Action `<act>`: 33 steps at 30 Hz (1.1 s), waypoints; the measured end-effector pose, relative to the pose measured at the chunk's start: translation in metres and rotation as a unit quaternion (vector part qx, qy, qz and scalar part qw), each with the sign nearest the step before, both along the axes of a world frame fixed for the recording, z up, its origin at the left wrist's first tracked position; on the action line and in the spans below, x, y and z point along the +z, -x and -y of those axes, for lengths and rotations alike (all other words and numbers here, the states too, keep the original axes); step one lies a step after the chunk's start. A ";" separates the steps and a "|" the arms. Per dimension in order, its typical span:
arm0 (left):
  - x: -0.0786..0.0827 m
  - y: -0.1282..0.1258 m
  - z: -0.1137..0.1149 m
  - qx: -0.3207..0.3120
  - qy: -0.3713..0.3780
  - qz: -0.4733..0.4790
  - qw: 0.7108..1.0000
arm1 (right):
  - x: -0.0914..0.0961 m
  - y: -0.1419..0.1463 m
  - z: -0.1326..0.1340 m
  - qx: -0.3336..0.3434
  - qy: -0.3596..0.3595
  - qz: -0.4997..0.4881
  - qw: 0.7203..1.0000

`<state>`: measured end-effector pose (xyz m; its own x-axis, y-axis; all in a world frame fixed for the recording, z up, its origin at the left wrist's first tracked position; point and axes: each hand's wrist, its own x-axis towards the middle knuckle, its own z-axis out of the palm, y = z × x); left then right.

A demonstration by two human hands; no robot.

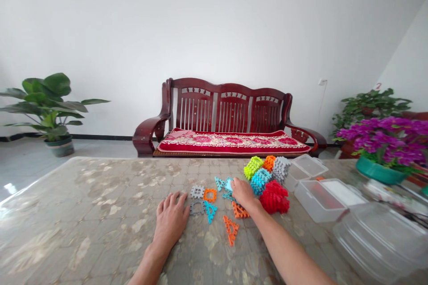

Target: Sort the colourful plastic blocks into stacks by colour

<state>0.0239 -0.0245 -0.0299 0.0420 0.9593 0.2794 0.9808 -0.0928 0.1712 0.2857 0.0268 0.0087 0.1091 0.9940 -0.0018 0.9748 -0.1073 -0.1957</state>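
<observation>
My left hand (172, 216) lies flat on the table with its fingers stretched out, beside a grey windowed interlocking tile (197, 192) and a darker grey frame tile (197, 207). Next to these are an orange square tile (210, 194) and a blue triangular tile (210, 212). My right hand (243, 192) reaches in with bent fingers closed on a light blue tile (229, 184), partly hidden by them. Another blue triangle (219, 183) lies just left of it. Orange triangular tiles lie nearer me, one (230, 230) in front and one (240, 210) under my right wrist.
Stacks of tiles in green (253, 168), blue (261, 181), orange (269, 163), grey (281, 169) and red (274, 197) stand right of my right hand. Clear plastic boxes (319, 202) and purple flowers in a teal pot (379, 171) occupy the table's right side. A wooden bench (230, 107) stands behind.
</observation>
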 end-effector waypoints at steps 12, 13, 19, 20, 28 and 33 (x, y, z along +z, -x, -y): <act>-0.003 0.001 -0.001 -0.005 -0.002 -0.004 1.000 | 0.000 -0.017 0.009 0.011 -0.007 -0.102 0.995; -0.002 0.001 -0.001 -0.005 -0.002 -0.006 1.000 | 0.002 -0.018 0.014 0.009 -0.021 -0.078 0.997; 0.002 0.000 0.001 -0.003 0.003 -0.008 1.000 | 0.010 -0.014 0.043 0.092 -0.066 0.060 0.992; 0.002 0.000 0.001 -0.004 0.005 -0.007 1.000 | 0.011 -0.014 0.046 0.102 -0.073 0.050 0.991; -0.001 0.001 -0.001 -0.004 0.000 0.001 1.000 | 0.004 -0.031 0.040 0.095 -0.068 -0.107 0.987; -0.002 0.001 -0.001 -0.009 0.001 0.000 1.000 | 0.001 -0.032 0.033 0.188 -0.086 -0.127 0.970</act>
